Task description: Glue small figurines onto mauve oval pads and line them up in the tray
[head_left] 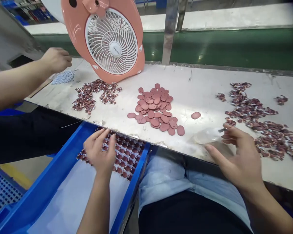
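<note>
My left hand hangs over the blue tray, its fingers apart and nothing visible between them. Rows of small dark-red pieces lie under and beside it in the tray. At the bench's front edge my right hand has its thumb apart from its fingers, around a translucent bottle with a dark tip. The bottle lies low over the bench and is somewhat blurred. A heap of reddish oval pieces sits mid-bench, with one loose oval to its right.
A pink fan stands at the back. Small brown figures lie in piles at right and left. Another person's hand is above light-blue bits. A metal post rises before a green belt.
</note>
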`<state>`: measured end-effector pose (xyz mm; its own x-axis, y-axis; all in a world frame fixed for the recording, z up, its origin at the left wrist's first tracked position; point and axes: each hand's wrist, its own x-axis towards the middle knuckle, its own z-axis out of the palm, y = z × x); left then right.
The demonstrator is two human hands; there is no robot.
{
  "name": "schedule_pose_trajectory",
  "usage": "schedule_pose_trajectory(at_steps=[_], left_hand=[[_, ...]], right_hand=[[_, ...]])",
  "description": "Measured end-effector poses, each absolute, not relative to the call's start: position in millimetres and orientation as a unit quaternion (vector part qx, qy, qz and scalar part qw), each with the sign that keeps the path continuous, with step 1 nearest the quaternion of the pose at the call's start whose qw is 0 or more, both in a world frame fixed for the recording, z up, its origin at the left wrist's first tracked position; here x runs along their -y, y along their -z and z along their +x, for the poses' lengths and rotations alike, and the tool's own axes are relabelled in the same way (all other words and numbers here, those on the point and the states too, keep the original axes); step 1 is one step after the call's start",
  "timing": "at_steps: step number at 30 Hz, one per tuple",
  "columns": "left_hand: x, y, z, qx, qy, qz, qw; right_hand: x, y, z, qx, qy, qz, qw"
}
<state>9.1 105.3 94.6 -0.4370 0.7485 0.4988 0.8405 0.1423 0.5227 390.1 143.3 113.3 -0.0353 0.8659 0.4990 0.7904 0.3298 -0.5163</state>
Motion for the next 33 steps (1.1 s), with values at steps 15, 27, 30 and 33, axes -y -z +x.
schedule_pose_trajectory(at_steps=[15,27,30,33], left_hand=[[-145.5,-157.8,104.7,0.653,0.471,-0.528,-0.270],[-84.3,-129.4,188.2,0.348,0.490,-0.253,-0.758],[-90.7,-123.1,185.1,0.280,0.464,-0.316,-0.779],[-92.6,-121.1,188.0,0.257,0.460,-0.295,-0.797]], right_hand=[[-127.5,-126.1,367.3,0.647,-0.381,-0.451,0.482],[-107.1,-141.4,348.7,0.512,-0.667,-0.330,0.429],[-109.3,-145.6,354.5,0.501,-0.701,-0.314,0.399],[-107.9,-144.7,361.4,0.491,-0.709,-0.321,0.391]])
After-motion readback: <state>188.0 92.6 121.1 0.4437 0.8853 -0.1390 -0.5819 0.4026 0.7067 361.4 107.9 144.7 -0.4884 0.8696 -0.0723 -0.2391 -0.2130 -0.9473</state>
